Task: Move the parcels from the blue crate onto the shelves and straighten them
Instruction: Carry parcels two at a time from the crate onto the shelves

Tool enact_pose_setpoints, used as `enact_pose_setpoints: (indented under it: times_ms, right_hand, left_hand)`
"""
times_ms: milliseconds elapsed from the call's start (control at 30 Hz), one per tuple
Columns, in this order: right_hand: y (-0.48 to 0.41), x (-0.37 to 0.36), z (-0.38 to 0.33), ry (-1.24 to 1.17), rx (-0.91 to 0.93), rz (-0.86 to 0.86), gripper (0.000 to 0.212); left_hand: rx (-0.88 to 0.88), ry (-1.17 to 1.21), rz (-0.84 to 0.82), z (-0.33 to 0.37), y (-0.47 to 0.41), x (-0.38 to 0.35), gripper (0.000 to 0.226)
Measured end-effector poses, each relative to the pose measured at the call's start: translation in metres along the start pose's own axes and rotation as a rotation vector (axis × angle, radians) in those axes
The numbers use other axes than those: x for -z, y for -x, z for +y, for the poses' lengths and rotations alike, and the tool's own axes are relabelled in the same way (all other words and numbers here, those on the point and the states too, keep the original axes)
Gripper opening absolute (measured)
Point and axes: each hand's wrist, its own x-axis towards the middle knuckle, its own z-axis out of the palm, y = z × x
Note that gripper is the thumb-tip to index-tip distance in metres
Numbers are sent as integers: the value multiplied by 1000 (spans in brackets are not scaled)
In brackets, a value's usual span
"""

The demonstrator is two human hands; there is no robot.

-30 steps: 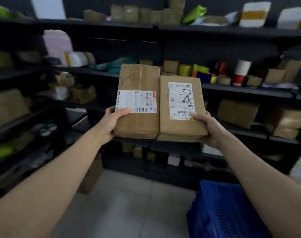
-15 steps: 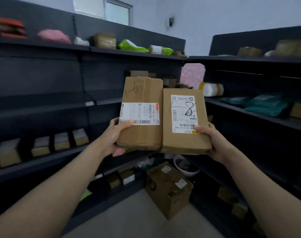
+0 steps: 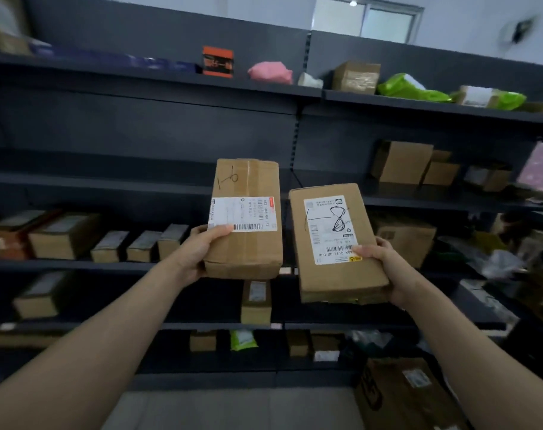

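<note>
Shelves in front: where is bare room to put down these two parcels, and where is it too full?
The second shelf from the top looks bare left of the parcel in the left hand, and again between the upright and the cardboard boxes. Crowded: the row of boxes one shelf lower and the cluttered right end.

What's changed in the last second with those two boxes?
The parcels were held edge to edge; now the right hand has drawn the right parcel away and lower, tilted, leaving a gap beside the left parcel in the left hand. The person also turned toward other shelves. Each hand grips the same parcel as before.
</note>
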Motion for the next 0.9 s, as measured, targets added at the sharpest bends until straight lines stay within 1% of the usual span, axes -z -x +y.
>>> enact_pose_setpoints:
  times_ms: [100,167,300,400,467,533,600,667,767,833,900]
  right_hand:
    - [-34,-12,-1,2,-11,-72,87]
    - [-53,-18,1,-4,-18,-95,84]
    - [-93,-22,7,-2,-46,-125,84]
    - [-123,-24,9,23,-67,-113,85]
    - [-145,-25,11,27,-90,-113,83]
    - [-167,-28,12,18,-126,-120,77]
    - [-186,-33,10,-1,-158,-126,73]
    - [-200,-37,4,-4,-173,-114,74]
    - [-215,-39,-7,-5,-207,-79,83]
    - [-221,-38,-9,46,-219,-56,94]
    - [-227,-39,-8,100,-237,-32,96]
  left_hand:
    - [-11,-8,88,3,-16,10,79]
    - [-3,-13,112,4,-30,14,76]
    - [39,-25,72,13,-71,23,73]
    - [43,-76,40,31,-112,27,70]
    - [55,-122,14,45,-142,26,59]
    - [76,-142,-29,61,-174,24,42]
    - [97,-167,-73,77,-208,23,33]
    - [113,-218,-90,93,-239,23,31]
    - [140,-263,-116,117,-280,22,34]
    - [172,-239,-125,130,-303,20,40]
    - [198,-208,-134,141,-323,18,44]
